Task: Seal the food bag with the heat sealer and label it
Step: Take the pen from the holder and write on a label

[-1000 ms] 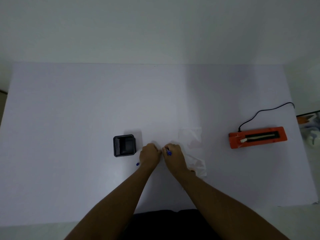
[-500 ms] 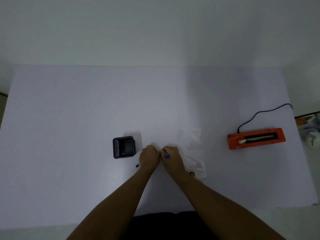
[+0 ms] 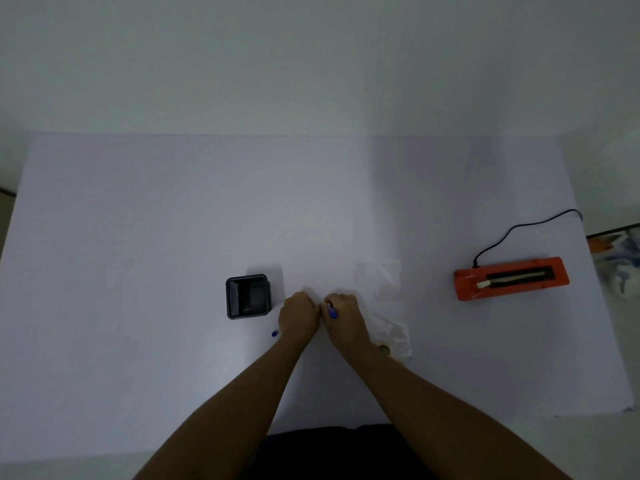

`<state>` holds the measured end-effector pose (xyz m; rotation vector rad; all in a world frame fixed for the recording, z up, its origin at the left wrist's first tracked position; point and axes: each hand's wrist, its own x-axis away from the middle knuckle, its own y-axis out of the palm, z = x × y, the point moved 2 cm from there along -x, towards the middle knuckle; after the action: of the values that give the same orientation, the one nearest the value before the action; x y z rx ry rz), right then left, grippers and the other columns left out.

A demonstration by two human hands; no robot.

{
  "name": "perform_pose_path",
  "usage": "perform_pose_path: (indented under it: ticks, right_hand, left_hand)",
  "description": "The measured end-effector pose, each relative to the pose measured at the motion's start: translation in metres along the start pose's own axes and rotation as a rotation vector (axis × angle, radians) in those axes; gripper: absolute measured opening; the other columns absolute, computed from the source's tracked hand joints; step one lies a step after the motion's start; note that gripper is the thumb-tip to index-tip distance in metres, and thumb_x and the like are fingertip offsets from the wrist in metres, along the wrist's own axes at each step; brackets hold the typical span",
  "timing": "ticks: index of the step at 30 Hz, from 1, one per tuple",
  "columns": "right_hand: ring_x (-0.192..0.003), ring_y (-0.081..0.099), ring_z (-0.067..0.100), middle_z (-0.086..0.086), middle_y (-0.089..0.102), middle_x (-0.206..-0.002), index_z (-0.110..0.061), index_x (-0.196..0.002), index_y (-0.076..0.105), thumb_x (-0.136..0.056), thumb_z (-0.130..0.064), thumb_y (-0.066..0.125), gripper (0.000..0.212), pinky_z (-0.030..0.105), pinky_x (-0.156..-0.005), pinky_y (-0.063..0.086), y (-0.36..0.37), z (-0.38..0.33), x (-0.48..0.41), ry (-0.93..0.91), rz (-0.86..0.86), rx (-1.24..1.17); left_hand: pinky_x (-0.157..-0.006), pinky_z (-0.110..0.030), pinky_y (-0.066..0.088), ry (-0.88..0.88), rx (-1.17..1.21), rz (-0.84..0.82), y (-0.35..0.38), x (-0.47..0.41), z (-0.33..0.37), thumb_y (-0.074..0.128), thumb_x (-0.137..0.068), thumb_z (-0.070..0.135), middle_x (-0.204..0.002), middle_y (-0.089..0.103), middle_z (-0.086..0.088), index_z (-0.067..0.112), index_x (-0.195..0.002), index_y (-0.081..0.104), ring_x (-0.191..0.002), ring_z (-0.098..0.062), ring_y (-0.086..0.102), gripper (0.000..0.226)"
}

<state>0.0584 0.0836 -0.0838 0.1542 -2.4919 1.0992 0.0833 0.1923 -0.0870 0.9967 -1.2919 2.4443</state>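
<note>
My left hand [image 3: 298, 315] and my right hand [image 3: 344, 317] are fisted side by side at the table's middle, knuckles touching. Both close on a blue marker: one blue end [image 3: 274, 333] pokes out below my left hand, and a blue piece [image 3: 332, 311] shows in my right fingers. I cannot tell whether the two pieces are joined. A crumpled clear food bag [image 3: 393, 336] with something small inside lies just right of my right wrist. A flat clear sheet [image 3: 379, 280] lies beyond it. The orange heat sealer [image 3: 512, 278] sits far right, its lid down.
A black square holder [image 3: 248, 296] stands just left of my left hand. The sealer's black cord [image 3: 519, 228] runs off the table's right edge, where cluttered items [image 3: 620, 261] sit. The white table [image 3: 173, 220] ends at a pale wall behind.
Both hands stay pressed together in the same spot. My right wrist has shifted slightly, uncovering more of the crumpled bag. The view has drifted a little.
</note>
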Motion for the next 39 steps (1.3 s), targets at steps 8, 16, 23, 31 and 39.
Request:
perform_pose_path:
  ticks: [8, 16, 23, 31, 39]
  right_hand:
    - [-0.082, 0.050, 0.024, 0.014, 0.058, -0.080, -0.003, -0.075, 0.059, -0.092, -0.008, 0.054, 0.018, 0.033, -0.069, 0.043, -0.001, 0.011, -0.003, 0.038, 0.043, -0.080]
    - [-0.089, 0.050, 0.021, 0.011, 0.059, -0.088, -0.004, -0.087, 0.064, -0.094, -0.014, 0.053, 0.016, 0.033, -0.074, 0.047, -0.001, 0.010, 0.000, -0.003, 0.027, -0.072]
    - [-0.080, 0.052, 0.024, 0.006, 0.059, -0.074, -0.012, -0.074, 0.061, -0.091, -0.022, 0.050, 0.023, 0.037, -0.066, 0.047, 0.004, 0.012, 0.001, -0.043, -0.008, -0.054]
    - [-0.077, 0.054, 0.028, 0.010, 0.060, -0.073, -0.007, -0.073, 0.063, -0.092, -0.011, 0.055, 0.021, 0.039, -0.063, 0.049, 0.004, 0.010, 0.000, -0.067, -0.007, -0.052]
    - [-0.072, 0.050, 0.023, 0.010, 0.056, -0.068, -0.009, -0.065, 0.058, -0.091, -0.012, 0.055, 0.027, 0.025, -0.058, 0.037, 0.007, 0.013, -0.002, 0.013, -0.030, -0.060]
  left_hand:
    - [-0.059, -0.032, 0.053, -0.014, 0.075, -0.013, 0.000, 0.001, 0.000, 0.067, -0.087, 0.033, -0.077, 0.070, -0.010, 0.006, -0.078, 0.067, -0.070, -0.024, 0.067, 0.028]
    - [-0.066, -0.034, 0.057, -0.019, 0.063, -0.020, -0.003, 0.002, 0.001, 0.064, -0.088, 0.029, -0.082, 0.070, -0.009, 0.006, -0.083, 0.067, -0.075, -0.024, 0.067, 0.023]
    - [-0.069, -0.034, 0.055, -0.029, 0.016, -0.037, -0.005, 0.003, 0.004, 0.060, -0.090, 0.019, -0.088, 0.070, -0.011, 0.006, -0.088, 0.068, -0.081, -0.026, 0.068, 0.015]
    - [-0.068, -0.034, 0.056, -0.011, 0.002, -0.022, -0.004, 0.003, 0.003, 0.059, -0.090, 0.016, -0.088, 0.070, -0.011, 0.005, -0.088, 0.067, -0.079, -0.025, 0.068, 0.014]
    - [-0.066, -0.034, 0.056, -0.013, 0.009, -0.027, -0.005, 0.003, 0.003, 0.060, -0.088, 0.018, -0.085, 0.070, -0.010, 0.006, -0.086, 0.068, -0.077, -0.025, 0.067, 0.015]
